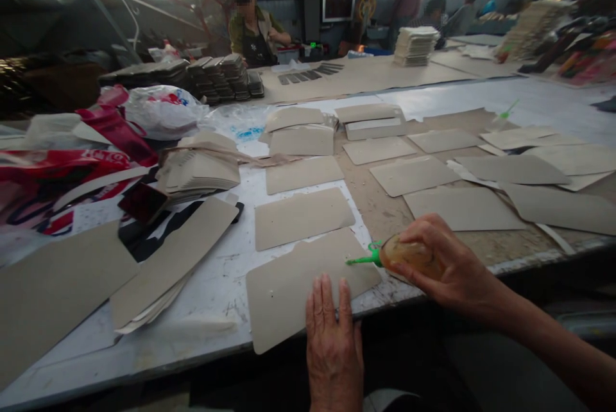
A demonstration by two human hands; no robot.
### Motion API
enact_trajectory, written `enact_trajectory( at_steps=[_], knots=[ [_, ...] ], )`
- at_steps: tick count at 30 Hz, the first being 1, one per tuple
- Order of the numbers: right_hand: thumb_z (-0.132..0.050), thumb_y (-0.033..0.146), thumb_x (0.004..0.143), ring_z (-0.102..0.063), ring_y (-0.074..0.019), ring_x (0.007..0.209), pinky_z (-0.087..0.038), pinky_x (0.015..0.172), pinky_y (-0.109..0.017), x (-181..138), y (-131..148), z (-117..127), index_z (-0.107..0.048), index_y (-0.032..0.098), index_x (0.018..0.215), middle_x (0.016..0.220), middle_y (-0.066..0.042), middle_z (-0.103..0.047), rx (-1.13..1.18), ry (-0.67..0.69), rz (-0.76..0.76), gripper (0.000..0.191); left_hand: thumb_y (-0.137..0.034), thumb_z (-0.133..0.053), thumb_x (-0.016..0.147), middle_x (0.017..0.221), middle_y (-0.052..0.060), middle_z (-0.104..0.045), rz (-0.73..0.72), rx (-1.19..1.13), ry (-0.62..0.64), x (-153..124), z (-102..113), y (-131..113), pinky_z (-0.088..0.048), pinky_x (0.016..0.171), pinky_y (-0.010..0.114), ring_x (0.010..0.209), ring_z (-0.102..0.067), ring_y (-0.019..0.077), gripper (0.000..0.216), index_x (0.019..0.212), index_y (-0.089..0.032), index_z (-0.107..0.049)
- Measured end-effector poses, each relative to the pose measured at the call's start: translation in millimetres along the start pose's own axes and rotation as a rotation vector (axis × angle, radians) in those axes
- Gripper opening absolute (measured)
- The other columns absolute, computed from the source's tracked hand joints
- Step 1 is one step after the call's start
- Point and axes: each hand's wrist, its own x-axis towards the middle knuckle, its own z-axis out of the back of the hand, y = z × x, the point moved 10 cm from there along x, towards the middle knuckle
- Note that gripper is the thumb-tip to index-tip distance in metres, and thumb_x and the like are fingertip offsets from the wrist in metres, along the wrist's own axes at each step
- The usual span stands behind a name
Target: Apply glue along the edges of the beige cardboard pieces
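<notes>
My right hand (440, 261) is wrapped round a glue bottle (407, 257) of amber liquid, tilted sideways. Its thin green nozzle (363, 259) points left, the tip at the surface of a grey-beige card piece (298, 277) near the table's front edge. Flat on the lower edge of that piece rests my left hand (334, 328), fingers stretched out and holding nothing. A small mark shows on the card left of my fingers. Just behind it lie two similar card pieces, a nearer one (304, 216) and a farther one (304, 174).
More cut pieces (462, 208) lie spread on the right. A fanned card stack (199, 171), long strips (178, 264) and plastic bags (163, 110) occupy the left. Another green-nozzled bottle (505, 115) stands at the back right. Across the table a person (255, 33) works beside dark stacks (224, 77).
</notes>
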Motion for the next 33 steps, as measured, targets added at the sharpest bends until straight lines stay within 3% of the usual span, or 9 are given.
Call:
enact_trajectory(
  at_steps=[5, 10, 14, 19, 25, 29, 33],
  knots=[
    [-0.067, 0.031, 0.085, -0.057, -0.0221, 0.086, -0.052, 0.072, -0.035, 1.0, 15.0, 2.5, -0.053, 0.025, 0.102, 0.094, -0.005, -0.054, 0.056, -0.069, 0.038, 0.023, -0.013, -0.06, 0.082, 0.149, 0.02, -0.042, 0.076, -0.019, -0.049, -7.6, 2.3, -8.7, -0.044, 0.107, 0.052, 0.14, -0.036, 0.0334, 0.063, 0.143, -0.014, -0.042],
    [-0.065, 0.025, 0.086, -0.056, -0.0219, 0.09, -0.052, 0.075, -0.036, 15.7, 54.6, -41.7, -0.051, 0.024, 0.105, 0.097, -0.006, -0.052, 0.145, -0.022, 0.151, 0.023, -0.016, -0.063, 0.078, 0.152, 0.018, -0.037, 0.103, -0.055, -0.068, -16.2, 7.3, -14.1, -0.047, 0.105, 0.051, 0.141, -0.034, 0.033, 0.067, 0.142, -0.012, -0.042],
    [-0.064, 0.021, 0.084, -0.057, -0.021, 0.088, -0.053, 0.076, -0.035, 29.0, 81.8, -82.8, -0.051, 0.024, 0.103, 0.096, -0.006, -0.052, 0.207, 0.039, 0.214, 0.023, -0.022, -0.068, 0.076, 0.153, 0.02, -0.035, 0.172, -0.046, -0.089, -18.8, 14.0, 5.4, -0.045, 0.106, 0.057, 0.141, -0.033, 0.0367, 0.069, 0.139, -0.011, -0.044],
    [-0.064, 0.015, 0.081, -0.055, -0.0208, 0.086, -0.053, 0.074, -0.035, 38.0, 103.4, -115.8, -0.054, 0.023, 0.102, 0.095, -0.006, -0.053, 0.181, 0.1, 0.285, 0.025, -0.023, -0.064, 0.082, 0.142, 0.021, -0.049, 0.161, 0.078, -0.159, -20.1, 17.7, 21.3, -0.049, 0.103, 0.053, 0.137, -0.041, 0.0332, 0.058, 0.136, -0.009, -0.047],
    [-0.064, 0.015, 0.082, -0.056, -0.0197, 0.083, -0.053, 0.069, -0.031, 40.4, 113.9, -120.3, -0.054, 0.023, 0.099, 0.092, -0.006, -0.052, 0.131, 0.124, 0.336, 0.021, -0.016, -0.059, 0.084, 0.136, 0.023, -0.053, 0.111, 0.154, -0.169, -17.7, 17.2, 19.7, -0.052, 0.101, 0.048, 0.136, -0.042, 0.0333, 0.049, 0.131, -0.006, -0.05],
    [-0.063, 0.015, 0.082, -0.055, -0.0201, 0.084, -0.053, 0.069, -0.032, 39.0, 110.0, -113.7, -0.053, 0.023, 0.1, 0.095, -0.006, -0.05, 0.058, 0.153, 0.336, 0.022, -0.005, -0.051, 0.083, 0.13, 0.022, -0.058, 0.113, 0.167, -0.258, -14.6, 29.4, 18.4, -0.056, 0.095, 0.043, 0.131, -0.049, 0.0319, 0.045, 0.128, -0.006, -0.053],
    [-0.063, 0.016, 0.083, -0.055, -0.0205, 0.084, -0.053, 0.069, -0.033, 36.6, 103.2, -105.7, -0.054, 0.023, 0.1, 0.094, -0.006, -0.051, 0.01, 0.152, 0.324, 0.02, -0.001, -0.047, 0.081, 0.131, 0.021, -0.059, 0.137, 0.141, -0.247, -14.9, 28.6, 20.7, -0.056, 0.095, 0.044, 0.129, -0.051, 0.0316, 0.049, 0.128, -0.009, -0.054]
  ],
)
